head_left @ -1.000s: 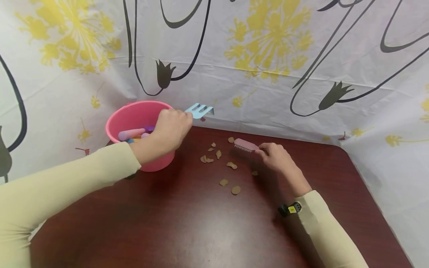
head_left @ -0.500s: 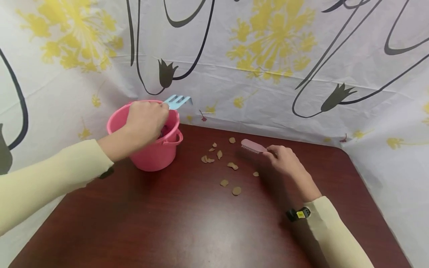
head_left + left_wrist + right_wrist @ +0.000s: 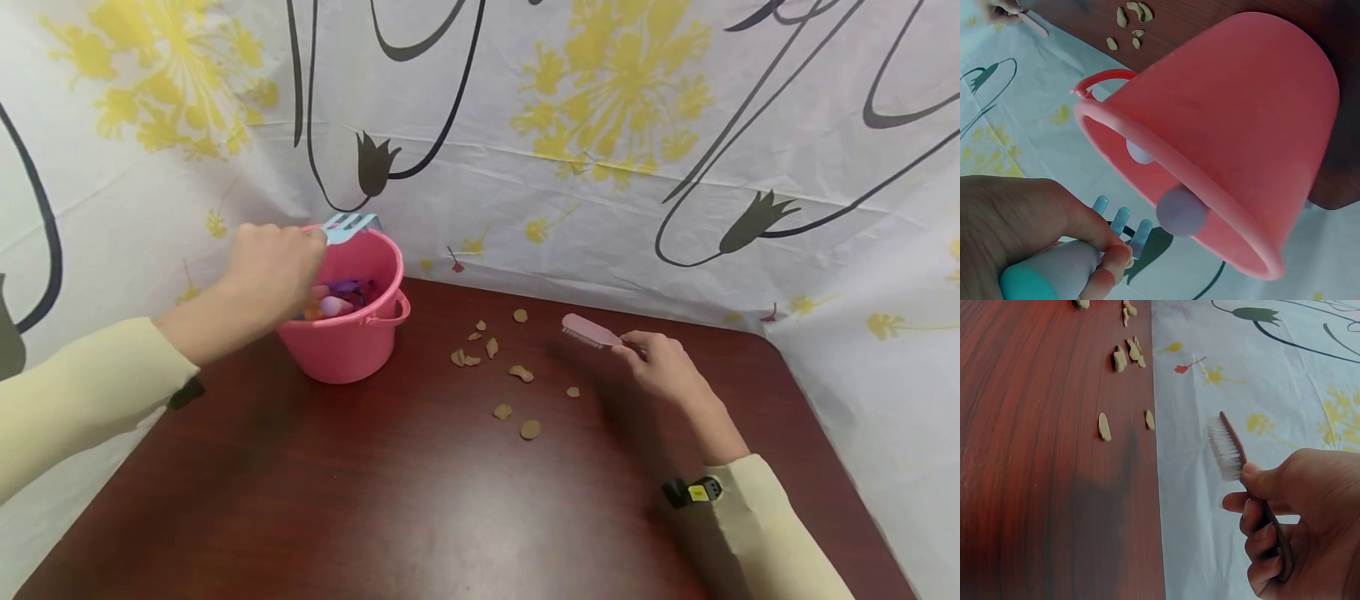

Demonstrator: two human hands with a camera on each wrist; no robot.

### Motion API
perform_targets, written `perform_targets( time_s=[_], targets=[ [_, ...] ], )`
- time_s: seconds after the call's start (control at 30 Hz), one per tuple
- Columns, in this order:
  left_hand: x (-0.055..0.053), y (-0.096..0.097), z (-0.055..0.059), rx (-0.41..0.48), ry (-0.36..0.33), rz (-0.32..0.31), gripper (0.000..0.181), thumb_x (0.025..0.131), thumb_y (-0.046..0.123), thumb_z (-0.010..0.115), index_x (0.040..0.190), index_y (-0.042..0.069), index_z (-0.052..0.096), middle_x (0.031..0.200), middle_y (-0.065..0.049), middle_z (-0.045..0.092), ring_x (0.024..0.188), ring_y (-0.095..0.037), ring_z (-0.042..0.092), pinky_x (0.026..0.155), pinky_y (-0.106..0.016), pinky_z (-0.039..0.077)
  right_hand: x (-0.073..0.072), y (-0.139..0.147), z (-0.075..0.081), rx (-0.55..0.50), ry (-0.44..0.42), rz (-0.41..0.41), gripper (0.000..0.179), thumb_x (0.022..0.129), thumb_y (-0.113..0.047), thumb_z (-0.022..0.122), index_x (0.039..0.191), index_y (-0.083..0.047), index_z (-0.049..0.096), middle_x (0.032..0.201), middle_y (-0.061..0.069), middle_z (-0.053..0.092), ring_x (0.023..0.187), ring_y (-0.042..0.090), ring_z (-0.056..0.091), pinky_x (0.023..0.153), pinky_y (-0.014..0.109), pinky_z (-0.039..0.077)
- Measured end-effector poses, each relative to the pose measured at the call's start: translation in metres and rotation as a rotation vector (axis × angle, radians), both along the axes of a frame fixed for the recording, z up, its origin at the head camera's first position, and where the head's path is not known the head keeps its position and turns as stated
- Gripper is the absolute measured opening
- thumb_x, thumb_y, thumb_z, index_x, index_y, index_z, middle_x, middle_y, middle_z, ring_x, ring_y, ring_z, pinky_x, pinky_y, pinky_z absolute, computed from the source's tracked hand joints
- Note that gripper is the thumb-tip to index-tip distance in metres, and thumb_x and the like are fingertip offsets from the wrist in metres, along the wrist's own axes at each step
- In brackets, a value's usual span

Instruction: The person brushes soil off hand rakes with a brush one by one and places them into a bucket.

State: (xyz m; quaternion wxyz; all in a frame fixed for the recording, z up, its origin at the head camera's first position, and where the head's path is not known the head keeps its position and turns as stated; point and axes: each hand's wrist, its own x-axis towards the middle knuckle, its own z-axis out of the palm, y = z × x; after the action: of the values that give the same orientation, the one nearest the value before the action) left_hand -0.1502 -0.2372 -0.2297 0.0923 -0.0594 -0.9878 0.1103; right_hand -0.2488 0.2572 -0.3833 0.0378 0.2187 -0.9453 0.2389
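My left hand [image 3: 270, 267] grips a small hand rake with light blue bent tines [image 3: 348, 227]; the left wrist view shows its grey and teal handle [image 3: 1063, 269]. The hand is above the left side of a pink bucket [image 3: 345, 354], and the tines overlap the bucket's back rim in the head view. Inside the bucket lie several handled things, among them a purple rounded end [image 3: 1182, 211]. On the right, my right hand [image 3: 663, 367] holds a pink brush [image 3: 591, 330] by its handle, raised over the table with its white bristles [image 3: 1225, 453] showing.
Several small tan, flat pieces [image 3: 521, 372] lie scattered on the dark red-brown table [image 3: 450, 500] between bucket and brush. A white cloth [image 3: 480, 150] with yellow flowers and dark stems hangs behind the table's far edge. The bucket's handle [image 3: 393, 312] hangs at its right side.
My left hand has carried the hand rake leftward across the bucket, uncovering the things inside. My right hand has drifted a little right and nearer with the brush. The tan pieces lie unchanged.
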Motion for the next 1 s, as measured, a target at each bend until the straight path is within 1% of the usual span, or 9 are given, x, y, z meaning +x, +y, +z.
perform_targets(
  time_s=[0.17,0.33,0.5,0.67,0.87,0.93,1.0],
  targets=[
    [0.000,-0.008,-0.003,-0.007,0.004,0.013,0.048,0.078,0.036,0.085,0.087,-0.001,0.057,0.072,-0.016,0.060,0.061,-0.038,0.057,0.052,-0.050,0.045,0.003,0.005,0.001,-0.006,-0.009,0.002,0.033,0.102,-0.022,0.064,0.119,0.007,0.067,0.107,0.023,0.069,0.092,0.036,0.064,0.081,0.056,0.049],
    [-0.001,-0.013,-0.006,-0.007,0.001,0.014,0.048,0.080,0.041,0.084,0.082,0.000,0.058,0.070,-0.016,0.058,0.061,-0.037,0.056,0.052,-0.049,0.045,0.004,0.007,0.003,-0.004,-0.008,0.001,0.033,0.102,-0.023,0.064,0.118,0.006,0.067,0.104,0.020,0.070,0.087,0.033,0.063,0.078,0.053,0.049],
    [-0.005,-0.015,-0.007,-0.029,-0.036,0.015,0.045,0.082,0.042,0.082,0.079,0.002,0.061,0.069,-0.014,0.057,0.060,-0.034,0.055,0.052,-0.046,0.045,0.006,0.008,0.004,-0.011,-0.008,0.006,0.032,0.102,-0.023,0.063,0.117,0.005,0.068,0.103,0.018,0.070,0.085,0.031,0.062,0.077,0.052,0.049],
    [-0.013,-0.016,-0.008,-0.059,-0.093,0.018,0.044,0.083,0.044,0.081,0.082,0.003,0.063,0.070,-0.012,0.058,0.061,-0.033,0.055,0.053,-0.044,0.046,0.007,0.009,0.003,-0.012,-0.007,-0.001,0.032,0.102,-0.024,0.063,0.118,0.004,0.068,0.101,0.017,0.070,0.083,0.030,0.062,0.075,0.049,0.048],
    [-0.027,-0.017,-0.016,-0.094,-0.160,0.037,0.044,0.080,0.041,0.083,0.086,0.001,0.065,0.070,-0.012,0.059,0.064,-0.032,0.057,0.057,-0.044,0.048,0.008,0.013,0.001,-0.011,-0.016,-0.002,0.033,0.102,-0.024,0.063,0.119,0.005,0.068,0.099,0.017,0.070,0.080,0.028,0.061,0.072,0.047,0.049],
    [-0.030,-0.017,-0.019,-0.099,-0.161,0.032,0.043,0.079,0.040,0.084,0.084,0.001,0.066,0.068,-0.011,0.058,0.064,-0.032,0.057,0.057,-0.044,0.048,0.009,0.014,0.001,-0.012,-0.016,0.001,0.034,0.102,-0.024,0.063,0.119,0.005,0.067,0.100,0.017,0.071,0.080,0.028,0.061,0.072,0.048,0.049],
    [-0.033,-0.016,-0.021,-0.105,-0.145,0.017,0.040,0.078,0.038,0.084,0.082,0.002,0.066,0.067,-0.011,0.058,0.064,-0.032,0.057,0.057,-0.044,0.048,0.010,0.016,0.002,-0.012,-0.012,0.002,0.034,0.102,-0.024,0.063,0.119,0.005,0.068,0.101,0.017,0.071,0.081,0.028,0.061,0.073,0.048,0.049]
  ],
)
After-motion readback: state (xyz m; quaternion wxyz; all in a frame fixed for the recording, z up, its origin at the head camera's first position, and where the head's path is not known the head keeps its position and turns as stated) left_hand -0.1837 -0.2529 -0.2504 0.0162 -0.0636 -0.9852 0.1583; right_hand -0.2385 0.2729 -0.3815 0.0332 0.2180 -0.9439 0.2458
